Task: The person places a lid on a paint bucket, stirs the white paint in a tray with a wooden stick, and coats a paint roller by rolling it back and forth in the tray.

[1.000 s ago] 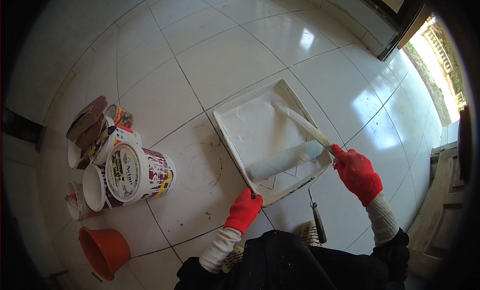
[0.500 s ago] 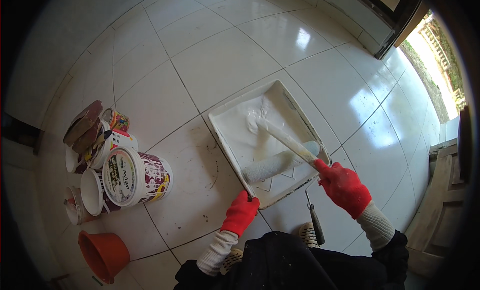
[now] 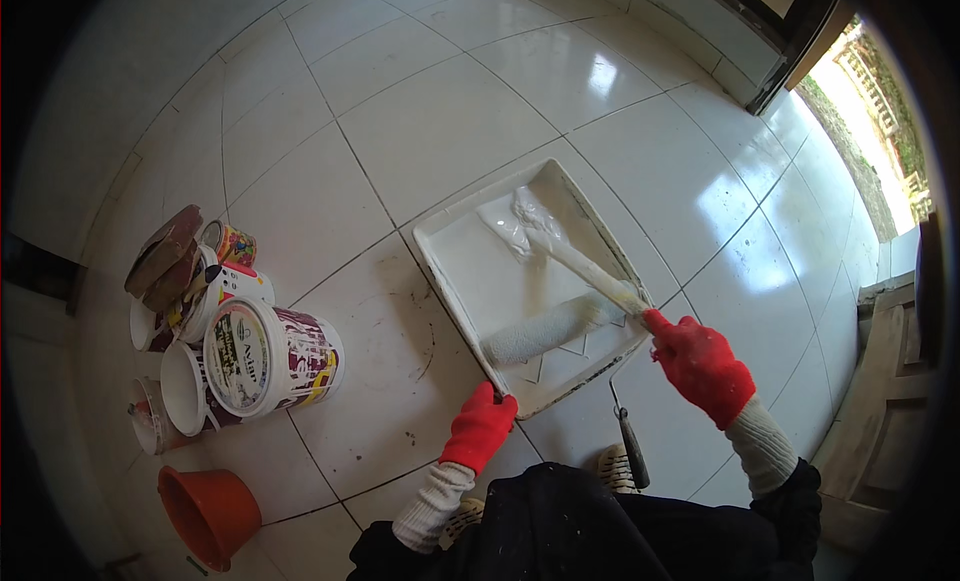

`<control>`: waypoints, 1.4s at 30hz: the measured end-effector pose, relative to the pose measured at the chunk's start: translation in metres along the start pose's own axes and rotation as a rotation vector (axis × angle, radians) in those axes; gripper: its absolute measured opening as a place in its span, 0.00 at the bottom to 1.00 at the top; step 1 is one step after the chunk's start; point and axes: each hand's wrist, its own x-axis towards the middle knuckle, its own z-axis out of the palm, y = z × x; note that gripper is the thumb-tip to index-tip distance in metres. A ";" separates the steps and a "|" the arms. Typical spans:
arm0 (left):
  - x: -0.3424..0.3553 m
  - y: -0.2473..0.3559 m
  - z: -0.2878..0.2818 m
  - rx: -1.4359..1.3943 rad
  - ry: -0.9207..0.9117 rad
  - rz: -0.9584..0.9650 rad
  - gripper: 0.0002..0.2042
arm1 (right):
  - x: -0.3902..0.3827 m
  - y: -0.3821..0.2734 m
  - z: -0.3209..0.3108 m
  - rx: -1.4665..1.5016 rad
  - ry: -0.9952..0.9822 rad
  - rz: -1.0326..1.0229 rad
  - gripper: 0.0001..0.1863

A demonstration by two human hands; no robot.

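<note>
White floor tiles stretch around us, paint buckets grouped to our left. Before us sits the paint tray, its near corner pinched in our left hand; our right hand grips a pale stick, its far end in white paint, crossing over the roller in the tray

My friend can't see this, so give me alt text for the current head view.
A red-gloved right hand holds a pale stick in white paint in a tray, while the red-gloved left hand grips the tray's near corner. A paint roller lies in the tray; paint buckets and an orange tub sit to the left on the tiled floor.
</note>
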 end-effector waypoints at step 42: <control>-0.005 0.013 -0.002 0.005 0.003 -0.023 0.12 | 0.008 0.027 -0.008 0.040 -0.001 0.012 0.21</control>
